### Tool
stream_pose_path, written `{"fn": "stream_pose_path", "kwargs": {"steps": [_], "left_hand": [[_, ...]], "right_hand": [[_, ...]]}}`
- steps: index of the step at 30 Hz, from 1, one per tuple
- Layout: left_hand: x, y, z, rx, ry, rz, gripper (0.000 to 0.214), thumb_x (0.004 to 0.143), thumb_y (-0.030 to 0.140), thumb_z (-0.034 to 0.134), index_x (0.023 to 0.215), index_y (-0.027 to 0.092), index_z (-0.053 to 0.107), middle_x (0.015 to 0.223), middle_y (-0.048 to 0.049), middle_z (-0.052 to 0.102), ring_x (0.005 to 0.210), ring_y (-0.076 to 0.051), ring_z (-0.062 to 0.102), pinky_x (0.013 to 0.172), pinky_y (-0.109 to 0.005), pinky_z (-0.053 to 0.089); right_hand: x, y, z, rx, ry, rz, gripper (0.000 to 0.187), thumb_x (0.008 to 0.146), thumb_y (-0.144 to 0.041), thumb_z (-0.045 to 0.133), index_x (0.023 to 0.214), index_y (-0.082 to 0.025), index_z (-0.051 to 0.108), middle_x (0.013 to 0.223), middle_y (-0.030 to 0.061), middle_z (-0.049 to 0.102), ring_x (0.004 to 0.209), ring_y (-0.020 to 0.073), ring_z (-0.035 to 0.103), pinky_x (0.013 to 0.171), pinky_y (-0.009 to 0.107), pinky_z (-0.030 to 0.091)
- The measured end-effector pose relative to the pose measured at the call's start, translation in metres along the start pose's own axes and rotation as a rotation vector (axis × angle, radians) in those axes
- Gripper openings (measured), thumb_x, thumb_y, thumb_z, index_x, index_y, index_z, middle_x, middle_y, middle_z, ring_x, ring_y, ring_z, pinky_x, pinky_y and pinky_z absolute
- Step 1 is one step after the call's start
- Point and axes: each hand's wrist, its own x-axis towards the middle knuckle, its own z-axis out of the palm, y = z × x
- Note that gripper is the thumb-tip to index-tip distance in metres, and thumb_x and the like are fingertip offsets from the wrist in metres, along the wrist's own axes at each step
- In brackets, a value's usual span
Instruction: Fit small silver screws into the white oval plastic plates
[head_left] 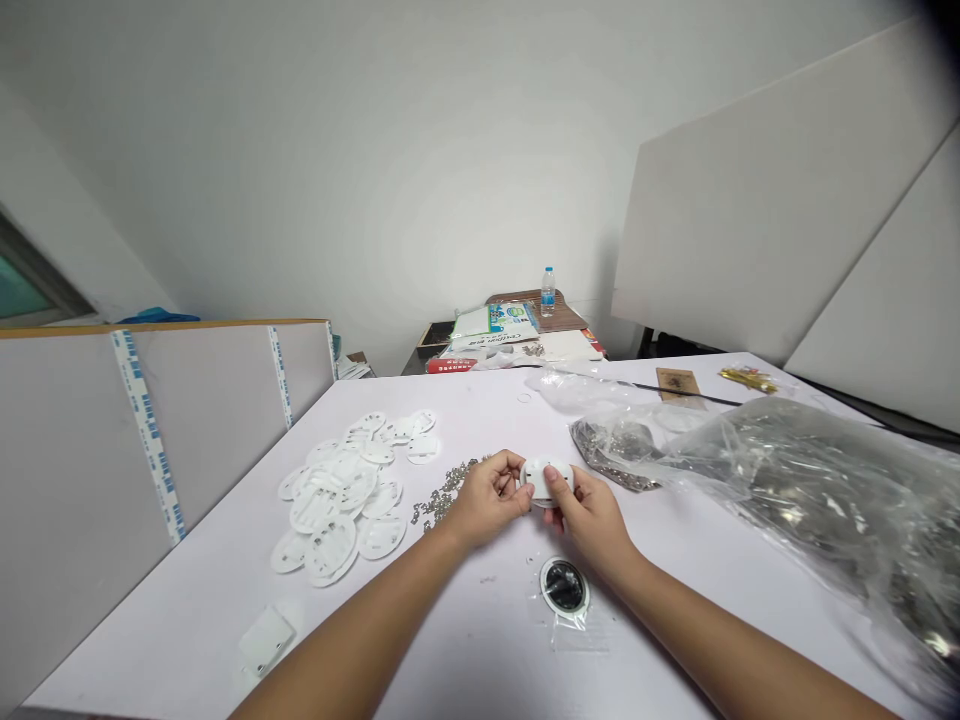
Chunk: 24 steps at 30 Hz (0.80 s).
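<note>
Head view: left hand point(486, 499) and right hand point(589, 518) pinch a white plastic disc point(535, 477) from both sides, a steady two-handed hold at its edges, above the white table point(480, 430), just beside loose small metal parts point(444, 496).

White disc point(547, 478) partly hidden by hands point(489, 498), plastic bag point(814, 510) contents blurred

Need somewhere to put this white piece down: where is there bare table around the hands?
Bare table lies between the white discs and the table's left edge, above the white square piece. Another patch lies between the right hand and the plastic bag. It is crowded left of the left hand, where small metal bits sit against the discs.
</note>
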Motion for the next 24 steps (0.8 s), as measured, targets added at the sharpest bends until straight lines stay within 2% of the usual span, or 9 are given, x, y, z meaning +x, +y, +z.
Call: {"fn": "stream_pose_path", "kwargs": {"steps": [5,8,11,14,16,18,20,22,24], "left_hand": [[0.001,0.003,-0.004,0.149,0.001,0.005,0.029,0.082,0.041,0.063,0.098,0.017,0.06,0.059,0.0073,0.036,0.055,-0.005,0.031,0.055,-0.019,0.027],[0.003,0.003,-0.007,0.199,0.009,0.002,0.031,0.082,0.044,0.063,0.099,0.018,0.061,0.068,0.0045,0.048,0.057,-0.005,0.035,0.058,-0.02,0.031],[0.005,0.0,-0.012,0.243,0.077,0.0,0.037,0.084,0.048,0.06,0.107,0.02,0.061,0.09,-0.0007,0.06,0.063,-0.007,0.045,0.063,-0.022,0.038],[0.008,-0.005,-0.018,0.363,0.163,0.016,0.035,0.088,0.048,0.054,0.109,0.021,0.062,0.092,-0.002,0.062,0.069,-0.009,0.052,0.068,-0.025,0.042],[0.009,-0.007,-0.024,0.471,0.199,0.06,0.032,0.089,0.045,0.052,0.106,0.021,0.064,0.093,-0.0029,0.063,0.077,-0.012,0.056,0.073,-0.026,0.043],[0.009,-0.009,-0.029,0.563,0.203,0.103,0.03,0.09,0.043,0.051,0.106,0.022,0.064,0.096,-0.0034,0.065,0.083,-0.014,0.058,0.076,-0.027,0.043],[0.008,-0.009,-0.033,0.61,0.188,0.12,0.029,0.09,0.041,0.049,0.106,0.022,0.065,0.096,-0.0035,0.066,0.084,-0.014,0.058,0.077,-0.028,0.043],[0.007,-0.009,-0.034,0.622,0.178,0.117,0.029,0.091,0.04,0.048,0.105,0.022,0.065,0.095,-0.0036,0.066,0.084,-0.015,0.059,0.076,-0.027,0.043],[0.007,-0.01,-0.034,0.621,0.178,0.105,0.029,0.091,0.039,0.048,0.106,0.022,0.065,0.093,-0.0031,0.067,0.083,-0.014,0.059,0.075,-0.027,0.043]], "right_hand": [[0.003,0.002,-0.003,-0.087,-0.006,-0.046,0.043,0.093,-0.056,0.049,0.074,-0.018,0.053,0.056,0.0015,0.061,0.05,0.0138,0.053,0.051,0.025,0.039],[0.008,0.004,-0.008,-0.099,-0.027,-0.071,0.042,0.093,-0.056,0.049,0.074,-0.018,0.052,0.058,0.0012,0.061,0.054,0.0146,0.054,0.054,0.026,0.039],[0.014,0.008,-0.017,-0.174,0.016,-0.107,0.041,0.093,-0.055,0.049,0.076,-0.018,0.053,0.063,0.001,0.062,0.058,0.0152,0.054,0.057,0.027,0.039],[0.021,0.006,-0.024,-0.252,0.079,-0.136,0.04,0.092,-0.055,0.05,0.077,-0.019,0.052,0.065,-0.0003,0.058,0.06,0.0149,0.051,0.058,0.026,0.037],[0.024,-0.003,-0.029,-0.269,0.089,-0.16,0.039,0.092,-0.055,0.05,0.079,-0.019,0.054,0.068,-0.0002,0.056,0.063,0.0153,0.05,0.059,0.027,0.038],[0.021,-0.021,-0.035,-0.271,0.003,-0.171,0.039,0.093,-0.055,0.049,0.082,-0.019,0.057,0.073,0.0014,0.057,0.068,0.0167,0.052,0.062,0.027,0.04],[0.003,-0.042,-0.046,-0.314,-0.222,-0.147,0.036,0.093,-0.053,0.048,0.083,-0.021,0.062,0.077,0.0033,0.061,0.07,0.0185,0.055,0.063,0.029,0.042],[-0.031,-0.057,-0.061,-0.43,-0.439,-0.12,0.029,0.089,-0.051,0.055,0.085,-0.026,0.067,0.08,0.0053,0.065,0.074,0.0214,0.06,0.068,0.031,0.046],[-0.077,-0.058,-0.079,-0.497,-0.457,-0.054,0.023,0.081,-0.054,0.064,0.091,-0.035,0.073,0.092,0.0088,0.069,0.09,0.0273,0.065,0.076,0.036,0.05]]}}
